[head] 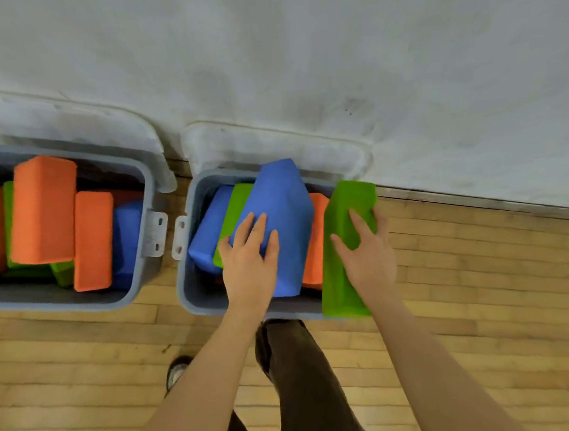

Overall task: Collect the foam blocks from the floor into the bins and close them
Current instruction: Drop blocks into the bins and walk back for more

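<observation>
Head-camera footage is taken from above two grey plastic bins set side by side on a wooden plank floor (490, 300) against a white wall (329, 39). Both bins are open, and their pale lids (269, 141) are leaned back against the wall.

The left grey bin (144, 279) is filled with foam blocks: two large orange rectangular blocks (43, 209) are stood at the top, with green and blue pieces seen beside and beneath them.

In the right grey bin (193, 292), a large blue foam block (282, 208) is laid tilted over a green foam block (236, 209), another blue block (208, 228) and an orange block (314, 240). The left hand (249, 256) is pressed flat on the large blue block with its fingers spread and fairly straight.

A long green foam block (341, 251) is held tilted over the right rim of that bin by the right hand (368, 245), whose fingers are curled round its edge.

Dark trouser legs (308, 385) and a shoe (176, 371) are seen below, on the floor.
</observation>
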### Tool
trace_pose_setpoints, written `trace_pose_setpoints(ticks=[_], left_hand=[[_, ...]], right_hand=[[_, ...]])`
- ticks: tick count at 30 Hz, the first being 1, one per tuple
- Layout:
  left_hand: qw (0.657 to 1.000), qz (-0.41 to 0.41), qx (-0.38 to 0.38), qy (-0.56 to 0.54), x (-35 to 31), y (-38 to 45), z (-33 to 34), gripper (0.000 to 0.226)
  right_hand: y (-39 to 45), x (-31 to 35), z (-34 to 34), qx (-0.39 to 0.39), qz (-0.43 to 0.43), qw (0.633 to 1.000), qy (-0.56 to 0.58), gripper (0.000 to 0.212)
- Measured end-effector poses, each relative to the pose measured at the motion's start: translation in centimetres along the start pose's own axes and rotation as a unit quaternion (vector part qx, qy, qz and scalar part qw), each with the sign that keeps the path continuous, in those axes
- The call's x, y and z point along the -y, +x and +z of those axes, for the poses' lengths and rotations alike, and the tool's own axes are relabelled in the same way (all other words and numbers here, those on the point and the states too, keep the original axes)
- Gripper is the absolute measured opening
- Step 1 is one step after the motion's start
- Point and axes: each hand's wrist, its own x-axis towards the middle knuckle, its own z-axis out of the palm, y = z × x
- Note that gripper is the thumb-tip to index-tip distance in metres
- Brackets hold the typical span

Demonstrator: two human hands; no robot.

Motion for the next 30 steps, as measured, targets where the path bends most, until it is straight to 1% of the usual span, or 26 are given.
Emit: trace_pose_setpoints(ticks=[2, 3, 4, 5, 7, 8, 10, 13, 16, 18, 20, 23, 26, 30], left_hand=[[0.997, -0.052, 0.036, -0.044, 0.9, 0.7, 2.9, 0.042], [0.995, -0.070, 0.056, -0.052, 1.6, 1.0, 4.3, 0.045], [0.993, -0.081, 0.077, -0.034, 2.1, 1.4, 5.5, 0.049], [0.991, -0.091, 0.101, 0.014, 2.8, 1.6, 6.6, 0.052], [0.973, -0.107, 0.150, 0.138, 4.0, 1.6, 8.3, 0.059], [0.966, -0.097, 0.165, 0.174, 4.4, 1.6, 8.7, 0.064], [0.960, -0.052, 0.177, 0.208, 4.7, 1.5, 9.2, 0.074], [0.952, 0.002, 0.164, 0.259, 5.3, 1.6, 9.9, 0.084], [0.943, 0.006, 0.167, 0.286, 5.5, 2.1, 9.9, 0.085], [0.942, 0.008, 0.176, 0.286, 5.1, 2.2, 9.2, 0.084], [0.938, 0.000, 0.205, 0.280, 4.1, 2.6, 7.9, 0.076], [0.945, -0.020, 0.235, 0.227, 1.9, 2.8, 4.8, 0.062], [0.955, -0.038, 0.221, 0.195, 0.2, 2.2, 0.4, 0.046], [0.967, -0.119, 0.195, 0.112, -0.8, -0.6, -6.5, 0.037]], right_hand=[[1.8, -0.8, 1.9, -0.009, 0.008, 1.000, -0.014, 0.062], [2.6, -1.2, 2.9, -0.016, 0.011, 1.000, -0.021, 0.062], [3.4, -1.5, 3.8, -0.019, 0.012, 0.999, -0.028, 0.063], [4.1, -1.9, 4.6, -0.010, 0.015, 0.999, -0.030, 0.063], [5.0, -2.6, 6.4, 0.030, 0.017, 0.999, -0.014, 0.062], [5.2, -3.1, 7.4, 0.051, 0.016, 0.999, -0.003, 0.060], [5.6, -4.0, 9.2, 0.087, 0.023, 0.996, 0.010, 0.057], [6.0, -4.8, 11.3, 0.137, 0.034, 0.990, 0.009, 0.054], [6.5, -4.9, 11.9, 0.160, 0.025, 0.987, -0.010, 0.056], [6.5, -4.4, 11.2, 0.167, 0.032, 0.985, 0.001, 0.054], [6.4, -3.5, 9.7, 0.165, 0.028, 0.986, 0.014, 0.050], [5.6, -1.6, 6.5, 0.148, 0.008, 0.988, 0.030, 0.047], [4.1, 0.4, 2.8, 0.165, -0.021, 0.985, 0.040, 0.043], [0.8, 3.1, -1.8, 0.218, -0.080, 0.973, 0.007, 0.041]])
